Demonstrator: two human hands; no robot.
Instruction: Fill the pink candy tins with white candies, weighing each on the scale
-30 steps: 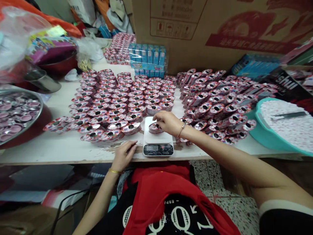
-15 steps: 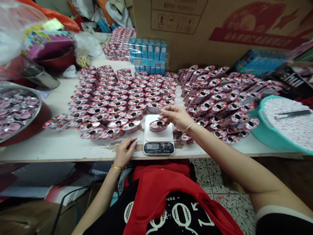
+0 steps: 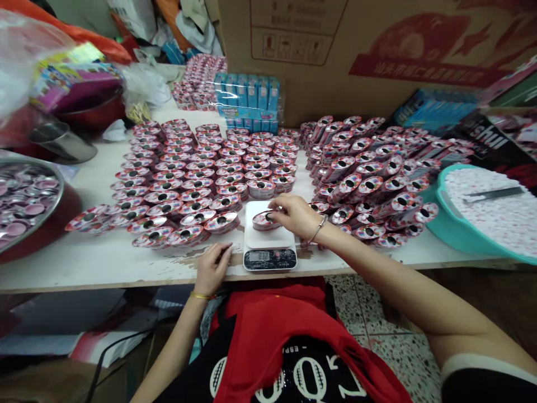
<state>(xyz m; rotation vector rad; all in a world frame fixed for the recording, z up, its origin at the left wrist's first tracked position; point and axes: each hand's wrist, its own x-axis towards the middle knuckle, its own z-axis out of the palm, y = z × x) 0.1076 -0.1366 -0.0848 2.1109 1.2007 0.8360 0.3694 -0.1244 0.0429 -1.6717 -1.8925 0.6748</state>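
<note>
A white digital kitchen scale stands near the table's front edge, its small display lit. On its pan sits one small oval printed carton with a dark round hole in its top. My right hand reaches in from the right, fingertips pinched at the carton's hole; anything between them is too small to make out. My left hand rests on the table edge left of the scale, thumb and fingers loosely bent and apart, holding nothing. Rows of matching cartons stand upright left of and behind the scale.
More cartons lean in a pile to the right. Beyond them is a teal basin of small whitish pieces with tongs. A red bowl of pink caps is at left. Blue packs and a large cardboard box stand behind.
My right hand's fingertips have come down over the carton's hole from its right edge. The digits on the scale's display differ. The whole view has shifted slightly; my left hand stays at the edge.
</note>
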